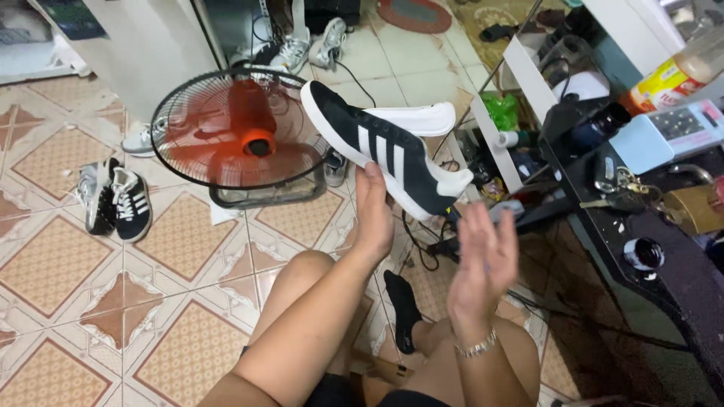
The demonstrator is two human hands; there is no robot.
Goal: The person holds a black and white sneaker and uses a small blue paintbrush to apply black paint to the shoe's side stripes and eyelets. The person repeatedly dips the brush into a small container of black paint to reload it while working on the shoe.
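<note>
Fingers of the left hand point(375, 215) are gripping a black sneaker point(381, 147) with 3 white stripes and a white sole, holding it tilted in the air over the tiled floor point(68, 271), in front of an orange floor fan point(241, 136). The right hand point(483, 264) is hovering just below the shoe's toe, palm open and fingers spread, touching nothing. A silver bracelet point(477, 347) is circling that wrist. 2 more dark sneakers point(117, 202) are lying on the tiles to the left, well apart from the hands. A cluttered black table point(679, 279) is standing at the right.
</note>
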